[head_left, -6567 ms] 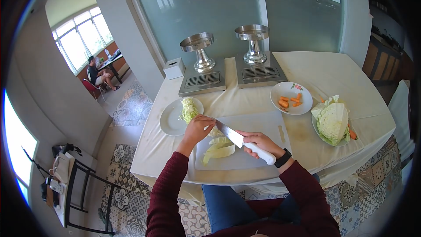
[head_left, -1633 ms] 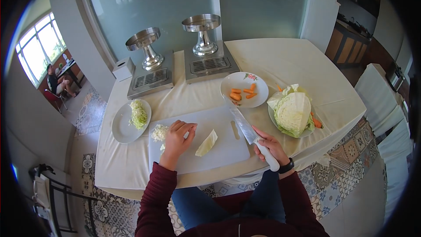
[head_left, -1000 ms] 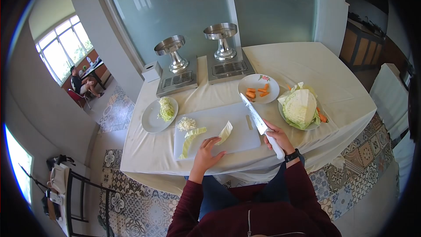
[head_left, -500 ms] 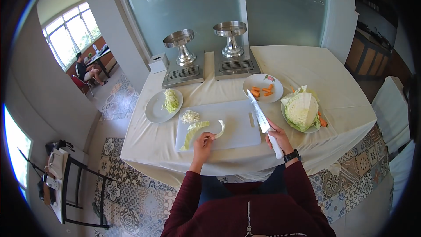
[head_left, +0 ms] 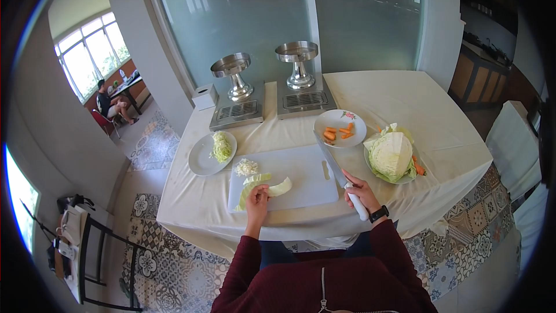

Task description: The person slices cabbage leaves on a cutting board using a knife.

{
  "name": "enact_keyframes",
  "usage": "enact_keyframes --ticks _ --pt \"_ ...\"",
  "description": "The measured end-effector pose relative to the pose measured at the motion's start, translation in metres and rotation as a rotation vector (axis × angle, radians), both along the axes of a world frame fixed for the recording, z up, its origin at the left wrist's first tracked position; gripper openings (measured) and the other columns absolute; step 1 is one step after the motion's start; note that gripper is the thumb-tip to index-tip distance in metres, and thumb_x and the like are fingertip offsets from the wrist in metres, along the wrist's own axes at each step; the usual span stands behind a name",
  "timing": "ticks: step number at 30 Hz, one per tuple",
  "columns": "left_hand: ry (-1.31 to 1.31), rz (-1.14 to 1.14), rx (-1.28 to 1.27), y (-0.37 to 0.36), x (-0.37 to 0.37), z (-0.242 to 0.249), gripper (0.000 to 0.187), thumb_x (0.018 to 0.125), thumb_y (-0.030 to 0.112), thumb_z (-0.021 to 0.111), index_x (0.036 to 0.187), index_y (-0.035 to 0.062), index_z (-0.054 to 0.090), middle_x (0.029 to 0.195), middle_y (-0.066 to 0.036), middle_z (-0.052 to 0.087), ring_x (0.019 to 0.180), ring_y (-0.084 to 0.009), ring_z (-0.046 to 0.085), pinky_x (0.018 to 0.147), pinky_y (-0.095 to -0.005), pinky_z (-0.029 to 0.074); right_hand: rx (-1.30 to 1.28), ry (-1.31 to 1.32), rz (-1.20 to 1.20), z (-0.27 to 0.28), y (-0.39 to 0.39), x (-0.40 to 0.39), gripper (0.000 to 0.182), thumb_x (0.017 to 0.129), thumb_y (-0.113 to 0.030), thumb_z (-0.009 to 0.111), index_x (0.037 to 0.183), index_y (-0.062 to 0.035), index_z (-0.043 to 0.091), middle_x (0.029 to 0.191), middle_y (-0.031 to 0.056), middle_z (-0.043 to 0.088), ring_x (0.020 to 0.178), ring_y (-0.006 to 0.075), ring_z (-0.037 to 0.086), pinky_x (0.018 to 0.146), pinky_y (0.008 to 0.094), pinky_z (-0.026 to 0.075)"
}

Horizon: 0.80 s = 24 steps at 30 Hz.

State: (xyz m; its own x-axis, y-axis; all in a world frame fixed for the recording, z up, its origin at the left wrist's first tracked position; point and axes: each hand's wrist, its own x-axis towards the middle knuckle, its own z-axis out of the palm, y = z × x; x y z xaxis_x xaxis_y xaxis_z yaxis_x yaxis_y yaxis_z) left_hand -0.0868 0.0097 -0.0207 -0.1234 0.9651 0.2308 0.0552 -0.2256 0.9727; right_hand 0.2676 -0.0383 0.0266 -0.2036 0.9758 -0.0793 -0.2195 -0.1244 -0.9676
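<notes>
My left hand [head_left: 257,198] has its fingers pinched together over the near left part of a white chopping board [head_left: 304,192]. They grip a curved strip of cabbage leaf [head_left: 281,187], which extends right above the board. A second cabbage leaf piece [head_left: 245,190] lies just left of those fingers. Finely cut pale pieces [head_left: 246,167] form a small heap behind it. In my right hand [head_left: 364,190] is a kitchen knife [head_left: 331,159], held by its white handle. Its blade points away from me, across the board's right end toward a plate of carrot pieces.
Shredded cabbage [head_left: 220,146] sits on a plate [head_left: 200,161] at left. Carrot pieces [head_left: 330,134] lie on a flowered plate [head_left: 357,135]. A cut cabbage [head_left: 391,155] rests on another plate at right. Two metal stands [head_left: 239,90] [head_left: 300,78] are behind. A person [head_left: 110,104] sits far left.
The cabbage strip in my left hand has turned from standing curved on edge to lying flatter. My right hand still holds the knife, now angled differently. The whole view has shifted slightly.
</notes>
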Motion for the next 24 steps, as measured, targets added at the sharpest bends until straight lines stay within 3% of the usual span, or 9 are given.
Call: enact_keyframes --ticks 13,24 --pt "0.064 0.073 0.063 -0.003 0.006 -0.001 0.015 0.099 0.004 0.058 0.108 0.0006 0.07 0.088 -0.003 0.058 0.071 -0.008 0.058 0.065 -0.0217 0.048 -0.007 0.035 -0.01 -0.004 0.0 0.0 0.064 0.093 -0.005 0.056 0.153 -0.0197 0.038 0.071 0.0056 0.061 0.051 0.011 0.056 0.048 0.0264 0.05" --pt "0.126 0.097 0.113 -0.012 0.011 0.005 0.012 0.091 0.004 0.07 0.103 0.0009 0.071 0.092 -0.004 0.061 0.068 -0.0066 0.057 0.061 -0.0201 0.046 -0.05 0.062 -0.032 -0.003 0.0 0.0 0.064 0.094 -0.004 0.055 0.154 -0.0183 0.037 0.073 0.0068 0.062 0.051 0.0112 0.056 0.048 0.0263 0.05"
